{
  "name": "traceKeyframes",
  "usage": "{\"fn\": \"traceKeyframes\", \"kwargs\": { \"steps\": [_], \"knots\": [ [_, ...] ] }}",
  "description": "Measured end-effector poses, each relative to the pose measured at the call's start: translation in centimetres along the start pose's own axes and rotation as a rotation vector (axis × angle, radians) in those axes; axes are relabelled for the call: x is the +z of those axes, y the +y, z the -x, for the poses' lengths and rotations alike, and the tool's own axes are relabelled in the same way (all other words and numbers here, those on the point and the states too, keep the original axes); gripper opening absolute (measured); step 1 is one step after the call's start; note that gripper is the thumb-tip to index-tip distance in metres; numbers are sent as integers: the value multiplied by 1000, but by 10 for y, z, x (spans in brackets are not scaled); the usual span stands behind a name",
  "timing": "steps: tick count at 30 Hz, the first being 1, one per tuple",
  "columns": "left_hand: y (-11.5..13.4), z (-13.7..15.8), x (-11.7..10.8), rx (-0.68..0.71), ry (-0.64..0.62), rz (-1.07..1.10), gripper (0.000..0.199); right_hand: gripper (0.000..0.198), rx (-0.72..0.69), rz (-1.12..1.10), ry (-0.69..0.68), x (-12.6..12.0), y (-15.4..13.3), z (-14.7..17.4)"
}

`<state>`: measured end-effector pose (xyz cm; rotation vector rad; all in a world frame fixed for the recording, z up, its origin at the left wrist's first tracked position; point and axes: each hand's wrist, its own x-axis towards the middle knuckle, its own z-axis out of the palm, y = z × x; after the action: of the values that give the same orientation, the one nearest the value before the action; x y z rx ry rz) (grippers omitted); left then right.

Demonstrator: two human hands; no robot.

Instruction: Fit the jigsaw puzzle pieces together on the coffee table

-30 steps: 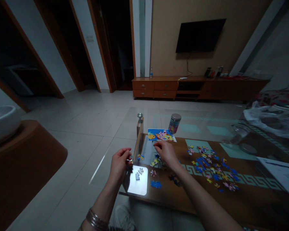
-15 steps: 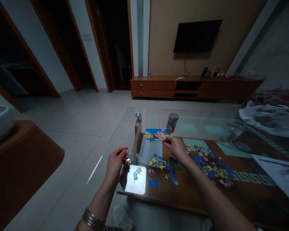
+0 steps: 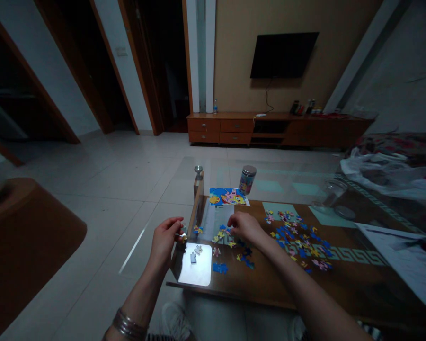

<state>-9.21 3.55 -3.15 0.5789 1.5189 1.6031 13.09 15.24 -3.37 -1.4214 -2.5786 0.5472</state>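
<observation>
My left hand (image 3: 166,237) is closed in a pinch at the left end of the glass table, with a small yellowish jigsaw piece (image 3: 183,238) at its fingertips. My right hand (image 3: 246,224) has its fingers drawn together above a cluster of yellow and blue jigsaw pieces (image 3: 220,235); anything between those fingertips is hidden. Beyond it lies a colourful cartoon picture sheet (image 3: 224,196), beside an upright tin (image 3: 247,180). Two grey pieces, one of them a squarish piece (image 3: 193,258), lie on a bright white patch (image 3: 200,273) near my left hand. Joined blue pieces (image 3: 220,268) lie nearer me.
Many loose jigsaw pieces (image 3: 301,239) spread over the right of the table. Farther right are a clear jar (image 3: 329,193), printed paper (image 3: 401,265) and a plastic bag (image 3: 379,168). A rounded brown stand (image 3: 39,227) is at far left.
My right hand has come down and back from beside the picture sheet to the cluster of pieces. My left hand keeps its pinch, nearly in place. The whole view has shifted slightly.
</observation>
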Motion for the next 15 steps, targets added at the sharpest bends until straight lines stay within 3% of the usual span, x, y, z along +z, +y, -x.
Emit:
{"fn": "traceKeyframes", "kwargs": {
  "steps": [15],
  "knots": [
    [0,0,1,0,-1,-20,38,18,15,49,-4,6,-9,5]
  ]
}}
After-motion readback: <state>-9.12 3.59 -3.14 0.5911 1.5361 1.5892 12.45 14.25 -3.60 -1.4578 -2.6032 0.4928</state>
